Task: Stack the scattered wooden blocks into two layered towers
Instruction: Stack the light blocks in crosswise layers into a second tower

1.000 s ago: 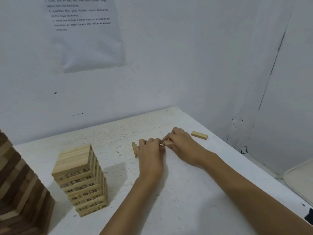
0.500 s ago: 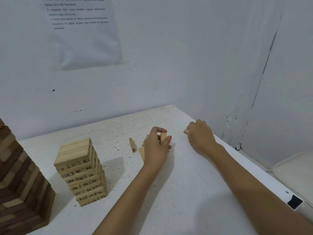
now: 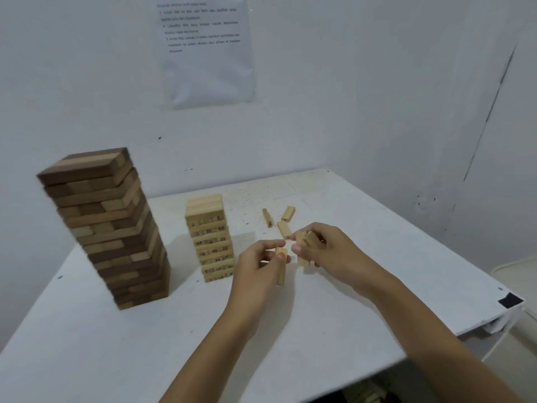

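The numbered tower [image 3: 210,237] of pale wood shows printed figures on its block sides; 22 and 44 read plainly, and the rest are smeared. The printed sheet [image 3: 206,48] on the wall carries several lines of text, too soft to read and cut off at the top. Half a second ago the left hand [image 3: 258,266] pressed down on blocks on the tabletop [image 3: 363,301] and the right hand [image 3: 328,251] reached toward the far edge. Now both are raised together over the tabletop, just right of the numbered tower. The left grip is pinched on one upright block [image 3: 281,269]. The right grip is curled round more pale blocks [image 3: 303,253], whose count the fingers hide. The view has swung left, so the dark tower [image 3: 104,228], before cut by the frame edge, stands whole. Three loose blocks [image 3: 284,229] lie just beyond the hands. Motion blurs the dark tower's edges.
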The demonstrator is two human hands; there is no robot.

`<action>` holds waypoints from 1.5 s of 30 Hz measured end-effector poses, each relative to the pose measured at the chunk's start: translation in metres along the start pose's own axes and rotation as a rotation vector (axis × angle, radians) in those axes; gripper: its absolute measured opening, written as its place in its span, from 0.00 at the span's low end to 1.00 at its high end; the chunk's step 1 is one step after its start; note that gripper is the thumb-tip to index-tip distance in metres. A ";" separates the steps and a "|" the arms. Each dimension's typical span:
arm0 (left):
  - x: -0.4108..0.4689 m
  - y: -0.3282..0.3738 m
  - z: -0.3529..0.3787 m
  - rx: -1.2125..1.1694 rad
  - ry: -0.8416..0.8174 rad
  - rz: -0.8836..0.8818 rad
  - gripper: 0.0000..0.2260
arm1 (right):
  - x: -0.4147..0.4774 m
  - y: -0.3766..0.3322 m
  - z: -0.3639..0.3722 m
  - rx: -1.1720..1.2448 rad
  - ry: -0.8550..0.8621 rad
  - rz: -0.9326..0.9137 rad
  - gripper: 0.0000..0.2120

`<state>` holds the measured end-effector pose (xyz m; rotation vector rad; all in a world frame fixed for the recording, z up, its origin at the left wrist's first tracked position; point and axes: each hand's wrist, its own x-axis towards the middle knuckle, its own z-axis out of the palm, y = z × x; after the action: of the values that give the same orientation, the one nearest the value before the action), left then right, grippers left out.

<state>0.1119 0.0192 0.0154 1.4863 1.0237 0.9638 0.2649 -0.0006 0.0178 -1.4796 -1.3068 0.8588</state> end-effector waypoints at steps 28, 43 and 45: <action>-0.060 -0.046 -0.061 0.170 0.275 0.123 0.11 | -0.060 0.002 0.095 -0.099 0.183 -0.139 0.13; -0.067 -0.046 -0.061 0.184 0.253 0.138 0.15 | -0.063 0.009 0.097 -0.436 0.368 -0.120 0.10; -0.067 -0.048 -0.060 0.160 0.236 0.118 0.16 | -0.064 0.007 0.097 -0.385 0.334 -0.106 0.08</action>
<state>0.0294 -0.0217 -0.0277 1.6056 1.2161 1.1854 0.1654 -0.0443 -0.0238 -1.7427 -1.3263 0.2789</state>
